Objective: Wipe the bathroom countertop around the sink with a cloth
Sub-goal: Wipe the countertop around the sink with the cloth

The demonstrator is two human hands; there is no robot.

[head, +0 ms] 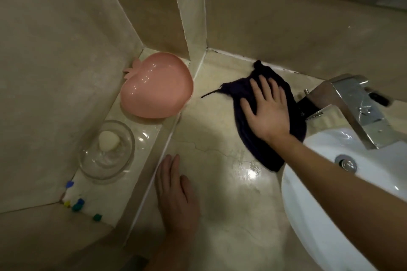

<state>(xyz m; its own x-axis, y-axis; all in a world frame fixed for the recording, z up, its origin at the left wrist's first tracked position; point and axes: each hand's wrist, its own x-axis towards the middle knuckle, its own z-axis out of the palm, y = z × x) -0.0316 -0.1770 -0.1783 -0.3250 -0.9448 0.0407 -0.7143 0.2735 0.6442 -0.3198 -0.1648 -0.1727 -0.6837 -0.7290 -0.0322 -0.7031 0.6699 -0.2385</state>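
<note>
Dark, near-black cloth (259, 114) lies crumpled on the beige stone worktop (220, 193), in the back stretch between the wall corner and the white sink (319, 215), its near edge just beside the basin rim. The right hand (267, 112) presses flat on it, fingers (256, 88) straight and slightly spread, so the palm carries the pressure. The left hand (176, 191) rests flat on the bare worktop nearer the body, fingers straight and close together, holding nothing. To do this stroke well, I judge the palm should stay broad on the fabric, pushing it right into the grouted seam along the wall and round the foot of the chrome tap (352, 105), where a bunched cloth would skip. Polished stone gives glossy reflections and shows a fine crack, so it should let soft, napped fabric slide easily. On the raised ledge at left sit a smooth pink fruit-shaped plastic dish (157, 88) and a clear glass bowl (106, 152) holding a pale rounded bar, probably soap.
</note>
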